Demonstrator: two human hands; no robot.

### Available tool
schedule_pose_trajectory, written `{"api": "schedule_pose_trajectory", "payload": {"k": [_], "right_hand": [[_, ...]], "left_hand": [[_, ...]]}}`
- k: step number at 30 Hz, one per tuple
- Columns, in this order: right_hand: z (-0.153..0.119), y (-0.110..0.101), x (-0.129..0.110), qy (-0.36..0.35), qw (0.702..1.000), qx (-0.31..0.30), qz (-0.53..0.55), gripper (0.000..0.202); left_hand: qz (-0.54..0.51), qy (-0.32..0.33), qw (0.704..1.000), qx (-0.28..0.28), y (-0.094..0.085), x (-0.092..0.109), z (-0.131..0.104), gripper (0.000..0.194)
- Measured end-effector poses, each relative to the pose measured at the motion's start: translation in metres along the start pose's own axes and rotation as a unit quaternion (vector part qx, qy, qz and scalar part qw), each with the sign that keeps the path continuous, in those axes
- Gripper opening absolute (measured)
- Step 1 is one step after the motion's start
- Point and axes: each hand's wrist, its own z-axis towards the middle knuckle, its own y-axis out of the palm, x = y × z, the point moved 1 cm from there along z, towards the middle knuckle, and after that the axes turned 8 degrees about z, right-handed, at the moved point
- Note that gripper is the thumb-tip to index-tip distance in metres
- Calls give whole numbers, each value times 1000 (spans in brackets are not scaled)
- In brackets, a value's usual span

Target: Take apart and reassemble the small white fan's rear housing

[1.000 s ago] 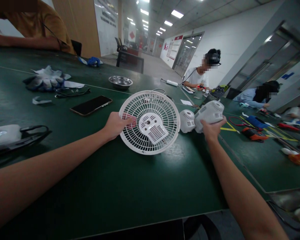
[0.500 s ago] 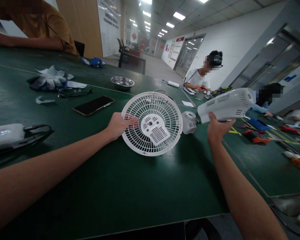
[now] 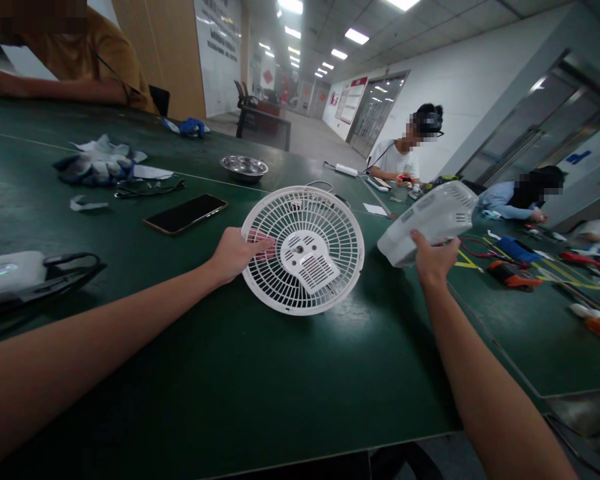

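Note:
A round white fan grille (image 3: 347, 253) with a slotted centre plate is tilted up over the green table. My left hand (image 3: 234, 253) is closed on its left rim, thumb in front and fingers showing behind the bars. To the right, my right hand (image 3: 434, 257) grips a white plastic housing (image 3: 423, 220) with vents at its upper end. The housing is held above the table, slanting down to the left, a short gap away from the grille. A thin cable shows behind the top of the grille.
On the green table (image 3: 280, 380) lie a phone (image 3: 186, 214), a metal bowl (image 3: 244, 168), gloves (image 3: 100, 162) and a white device (image 3: 13, 273) at left. Tools and an orange-black meter (image 3: 514, 275) lie at right. People sit at the far side.
The white housing in my right hand has moved left and down, with its vented end lower. The small white vented part beside the grille no longer shows. My left hand and the grille have hardly moved.

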Motion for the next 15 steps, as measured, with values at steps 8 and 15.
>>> {"api": "schedule_pose_trajectory", "payload": {"k": [8,15], "right_hand": [[18,-9,29,51,999,0,-6,74],[24,-12,25,-76,993,27,83,73]], "left_hand": [[-28,6,999,16,2,-1,-2,7],[-39,3,999,16,3,-2,0,7]]}}
